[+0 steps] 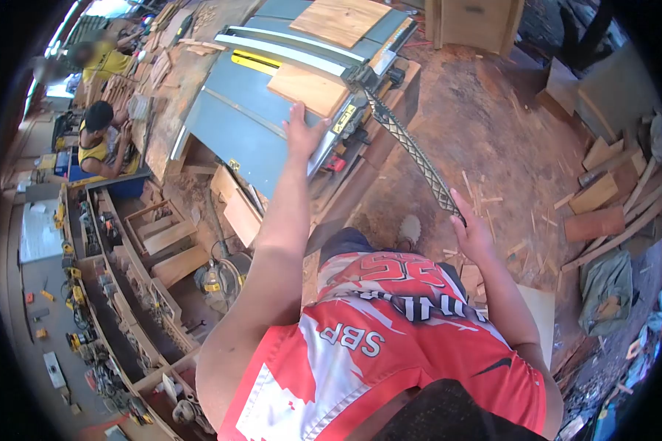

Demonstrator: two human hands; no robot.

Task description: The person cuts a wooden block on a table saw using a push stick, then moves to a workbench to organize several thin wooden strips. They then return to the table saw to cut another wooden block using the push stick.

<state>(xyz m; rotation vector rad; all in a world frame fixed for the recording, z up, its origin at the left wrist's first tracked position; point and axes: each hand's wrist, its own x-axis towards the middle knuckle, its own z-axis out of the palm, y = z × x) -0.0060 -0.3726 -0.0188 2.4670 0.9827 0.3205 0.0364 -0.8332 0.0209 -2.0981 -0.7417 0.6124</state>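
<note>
My left hand (304,132) rests at the near edge of a light wooden board (309,88), its fingers spread and the thumb out to the side. The board lies flat on the grey top of a table saw (235,136), beside a yellow strip (257,62) and a long pale metal fence (283,48). Closed round the lower end of a long strip with a dark and tan diamond pattern (418,158) is my right hand (472,231). The strip's far end reaches the black clamp (360,75) at the fence's end.
A second board (340,20) lies on the saw beyond the fence. Left of me stand wooden compartments (136,316) with tools. Stacked offcuts (603,191) lie at the right, and wood scraps litter the dirt floor (485,132). A person in yellow (99,140) sits at the left.
</note>
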